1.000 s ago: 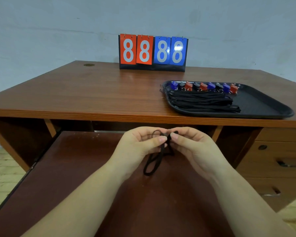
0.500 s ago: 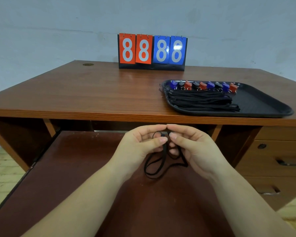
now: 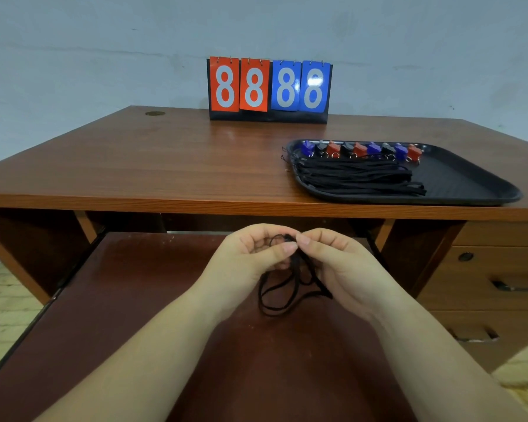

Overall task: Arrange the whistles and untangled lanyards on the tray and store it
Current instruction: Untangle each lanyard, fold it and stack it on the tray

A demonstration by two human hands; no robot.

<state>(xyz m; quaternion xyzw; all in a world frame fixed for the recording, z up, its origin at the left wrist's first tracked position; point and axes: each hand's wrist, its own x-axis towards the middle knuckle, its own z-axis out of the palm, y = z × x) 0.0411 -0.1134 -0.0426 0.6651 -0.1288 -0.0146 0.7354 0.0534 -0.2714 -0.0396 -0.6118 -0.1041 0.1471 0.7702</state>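
Left hand (image 3: 250, 257) and right hand (image 3: 342, 266) pinch a tangled thin black fabric lanyard (image 3: 287, 287) above a pulled-out dark wooden shelf (image 3: 119, 300), near a black plastic tray (image 3: 470, 184).

Wooden desk against a pale wall

A reddish-brown desk (image 3: 153, 166) is set before a plain grey-white wall (image 3: 104, 41), with a flip scoreboard (image 3: 270, 89) stood at its back edge. A pull-out shelf (image 3: 128, 315) is extended below; drawers (image 3: 500, 269) are seen at the right, light wooden flooring (image 3: 3, 303) at the left.
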